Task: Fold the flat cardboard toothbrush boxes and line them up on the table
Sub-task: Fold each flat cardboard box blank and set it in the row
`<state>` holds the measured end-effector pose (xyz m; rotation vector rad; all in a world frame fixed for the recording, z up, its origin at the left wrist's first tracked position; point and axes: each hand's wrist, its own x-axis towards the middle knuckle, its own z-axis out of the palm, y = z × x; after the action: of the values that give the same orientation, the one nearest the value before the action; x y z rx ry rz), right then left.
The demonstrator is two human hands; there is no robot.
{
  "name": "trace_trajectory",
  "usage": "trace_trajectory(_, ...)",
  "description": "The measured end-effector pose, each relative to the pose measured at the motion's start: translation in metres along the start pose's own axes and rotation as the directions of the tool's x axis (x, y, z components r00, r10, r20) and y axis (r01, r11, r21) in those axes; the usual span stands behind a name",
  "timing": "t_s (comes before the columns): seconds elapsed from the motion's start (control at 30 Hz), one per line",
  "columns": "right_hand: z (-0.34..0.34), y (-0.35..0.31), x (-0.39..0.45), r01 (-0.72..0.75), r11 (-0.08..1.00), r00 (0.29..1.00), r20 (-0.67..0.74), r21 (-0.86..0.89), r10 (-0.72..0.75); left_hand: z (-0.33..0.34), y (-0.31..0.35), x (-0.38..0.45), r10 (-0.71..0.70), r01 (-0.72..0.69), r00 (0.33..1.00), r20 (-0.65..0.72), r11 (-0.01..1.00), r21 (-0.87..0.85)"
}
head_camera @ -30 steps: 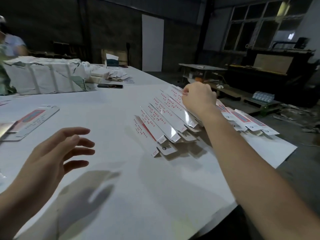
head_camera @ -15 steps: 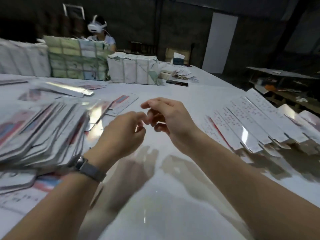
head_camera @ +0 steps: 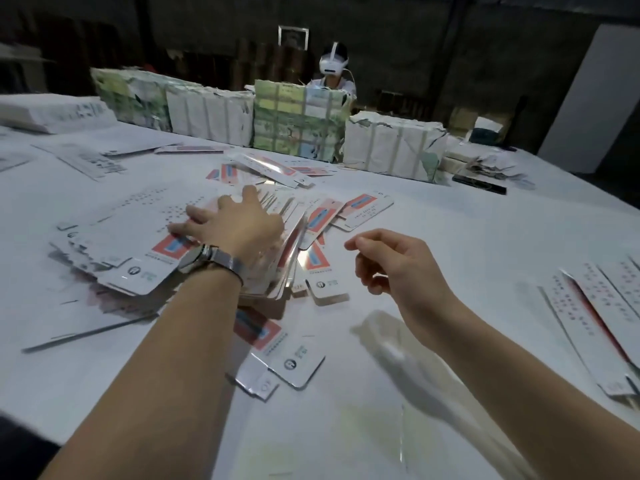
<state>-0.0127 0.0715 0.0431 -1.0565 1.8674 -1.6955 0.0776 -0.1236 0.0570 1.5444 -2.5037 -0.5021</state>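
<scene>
The person's left hand [head_camera: 235, 223] lay spread, fingers straight, on top of the fanned heap of flat boxes [head_camera: 194, 251], I judged to pin the slippery pile while drawing off the next blank. Those blanks were thin, glossy card, long and narrow with rounded tabs, printed red and blue at one end and catching the light like laminate. Just right of the heap, the right hand [head_camera: 391, 265] hung above the white table [head_camera: 450, 223] with fingers loosely curled and holding nothing, likely waiting to take the blank. Far right of the heap, at the table's edge, lay the row of folded boxes [head_camera: 602, 327], long white sleeves overlapping side by side. A steel-banded watch [head_camera: 211, 261] sat on the left wrist. Beyond the heap stood paper-wrapped bundles [head_camera: 298, 123], torn at their corners, and behind them sat another person [head_camera: 334, 69].
</scene>
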Motion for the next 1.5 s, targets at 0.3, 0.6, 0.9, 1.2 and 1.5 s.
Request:
trace_trajectory(0.3,-0.005,-0.004,-0.001,0.016,0.998,0.999,-0.037,0.059,-0.014,0.009,0.019,-0.021,0.450,-0.445,0.858,-0.246,0.892,0.081)
trace_trajectory(0.6,-0.037,-0.028,-0.003,0.254,0.965,0.935,-0.270,0.067,-0.228,-0.004,0.075,-0.091,0.592,-0.756,0.616,-0.520,0.258,-0.602)
trace_trajectory(0.9,-0.095,-0.023,-0.028,0.115,0.888,0.950,-0.213,-0.445,-0.230,0.034,0.088,-0.101,0.766,0.108,0.635,0.105,0.047,-0.993)
trace_trajectory(1.2,-0.104,-0.010,-0.041,0.150,0.921,0.945,-0.222,-0.360,-0.240,0.059,0.097,-0.118,0.913,0.336,0.340,0.226,0.106,-0.936)
trace_trajectory(1.5,-0.104,-0.001,-0.037,0.079,0.945,0.926,-0.327,-0.317,-0.187,0.077,0.100,-0.118,0.759,-0.029,0.651,0.008,0.036,-0.999)
